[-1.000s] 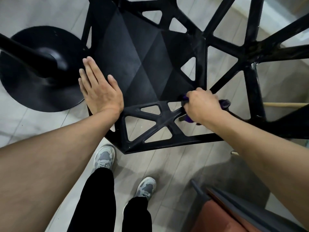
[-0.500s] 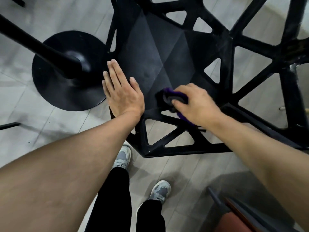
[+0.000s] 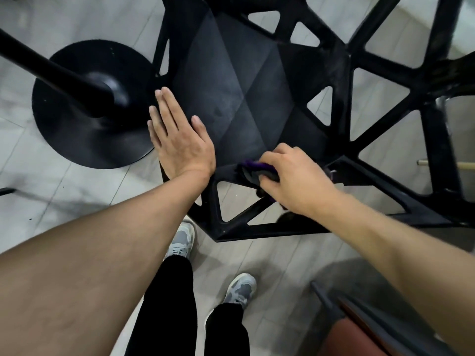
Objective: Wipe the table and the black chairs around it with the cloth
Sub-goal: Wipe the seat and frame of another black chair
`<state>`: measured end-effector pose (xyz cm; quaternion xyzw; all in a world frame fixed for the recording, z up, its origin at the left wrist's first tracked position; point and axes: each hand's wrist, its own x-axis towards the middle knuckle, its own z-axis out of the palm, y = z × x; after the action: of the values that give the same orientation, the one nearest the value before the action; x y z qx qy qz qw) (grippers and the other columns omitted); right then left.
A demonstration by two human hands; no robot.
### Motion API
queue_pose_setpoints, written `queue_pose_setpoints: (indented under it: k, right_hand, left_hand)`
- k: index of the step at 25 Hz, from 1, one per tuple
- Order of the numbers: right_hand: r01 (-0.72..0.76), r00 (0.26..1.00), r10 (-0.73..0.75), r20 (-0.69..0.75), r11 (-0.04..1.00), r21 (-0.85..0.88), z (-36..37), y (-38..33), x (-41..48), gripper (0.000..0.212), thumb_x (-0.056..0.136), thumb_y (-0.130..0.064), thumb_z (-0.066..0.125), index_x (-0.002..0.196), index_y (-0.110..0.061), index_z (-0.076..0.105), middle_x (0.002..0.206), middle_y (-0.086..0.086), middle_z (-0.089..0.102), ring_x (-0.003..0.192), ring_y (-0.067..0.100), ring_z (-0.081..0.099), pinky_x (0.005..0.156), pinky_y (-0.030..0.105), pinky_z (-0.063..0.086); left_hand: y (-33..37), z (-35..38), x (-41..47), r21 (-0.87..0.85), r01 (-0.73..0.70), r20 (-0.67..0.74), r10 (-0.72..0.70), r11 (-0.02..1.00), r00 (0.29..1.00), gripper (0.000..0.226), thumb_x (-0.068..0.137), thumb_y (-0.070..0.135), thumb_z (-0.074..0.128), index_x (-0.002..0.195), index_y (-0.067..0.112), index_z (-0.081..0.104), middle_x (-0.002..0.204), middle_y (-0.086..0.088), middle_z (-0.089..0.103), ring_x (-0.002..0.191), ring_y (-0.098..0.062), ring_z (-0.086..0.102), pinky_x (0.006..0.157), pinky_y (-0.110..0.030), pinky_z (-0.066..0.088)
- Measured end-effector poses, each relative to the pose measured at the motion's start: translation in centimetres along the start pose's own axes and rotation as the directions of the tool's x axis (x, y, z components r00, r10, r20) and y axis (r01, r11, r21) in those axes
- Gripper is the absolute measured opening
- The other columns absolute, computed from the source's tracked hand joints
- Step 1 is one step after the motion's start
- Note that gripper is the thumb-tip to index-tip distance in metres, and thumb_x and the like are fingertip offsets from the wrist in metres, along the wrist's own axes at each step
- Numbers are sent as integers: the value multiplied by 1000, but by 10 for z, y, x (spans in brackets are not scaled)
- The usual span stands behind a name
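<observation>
I work bare-armed: my left forearm (image 3: pixel 102 253), filling the lower left of the frame, and my right forearm (image 3: pixel 385 240), coming in from the right edge, are uncovered right down to the wrists. My left hand (image 3: pixel 180 140) and right hand (image 3: pixel 298 181) are bare as well, and the nails that show on the left one are short. At bottom centre I wear plain black trousers (image 3: pixel 167 304), narrow in the leg. Below their hems are grey trainers, the left shoe (image 3: pixel 181 242) and the right shoe (image 3: pixel 240 289), with paler grey panels, laces and white soles.
</observation>
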<state>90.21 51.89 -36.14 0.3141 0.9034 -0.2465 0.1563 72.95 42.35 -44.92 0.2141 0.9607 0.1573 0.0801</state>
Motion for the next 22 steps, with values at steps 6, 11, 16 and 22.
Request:
queue_pose_setpoints:
  k: [6,11,16,22]
  right_hand:
    - [159,985,-168,47,976,149,23,-63,-16,30,88,-37,55,115,-30,66,108,1,55,97,30,54,83,45,50]
    - [332,921,-308,238,940,-72,1,-56,-33,33,88,-38,61,119,-29,65,114,2,57,100,31,51,79,41,43]
    - [-63,985,56,-162,997,-38,-37,23,18,28,92,-39,56,114,-26,65,108,4,55,103,30,54,84,40,50]
    - [-277,929,246,-278,958,-75,12,45,74,55,95,-44,54,146,-31,43,149,9,37,123,34,40,105,48,38]
  left_hand:
    - [-1,-1,0,-1,-2,-4,2,1000,1000,66,103,35,26,163,12,11,170,-5,16,154,-28,21,126,-43,18]
    - [-1,-2,-2,-21,-21,7,21,1000,1000,67,103,35,27,162,12,6,170,-6,13,156,-29,17,127,-45,16]
    - [0,-3,-2,-52,-31,10,31,998,999,67,105,35,28,162,13,2,171,-7,10,156,-30,13,127,-46,13]
    - [2,-3,-3,-66,-52,-4,52,996,999,66,106,32,31,162,14,0,170,-10,10,156,-32,13,127,-48,14]
